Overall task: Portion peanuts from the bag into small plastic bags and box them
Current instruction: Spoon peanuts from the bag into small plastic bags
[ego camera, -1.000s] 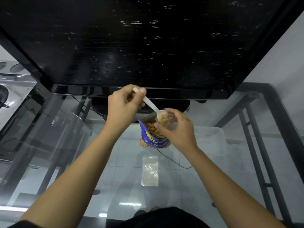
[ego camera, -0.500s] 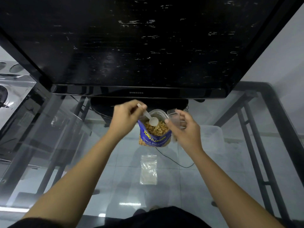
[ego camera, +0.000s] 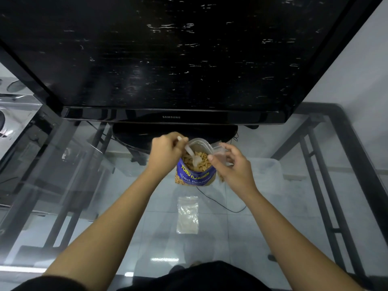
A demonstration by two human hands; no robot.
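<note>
Dipped back into the peanut bag (ego camera: 195,173), the spoon (ego camera: 192,154) sits pinched in the left hand (ego camera: 165,151), the right hand (ego camera: 233,166) gripping a small bag (ego camera: 220,153) beside it, a television (ego camera: 168,59) looming behind.

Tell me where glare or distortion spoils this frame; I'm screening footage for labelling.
Head view: wide-angle bending bows the television edges; ceiling-light glare spots the glass table near the bottom; the small plastic bag in the right hand is nearly lost against the background.

- I see open desk (ego camera: 241,232) glass on both sides of the flat small bag (ego camera: 187,215).
- Television (ego camera: 172,59) walls off everything behind the peanut bag (ego camera: 195,173).
- Clear box (ego camera: 266,171) blocks the right.
</note>
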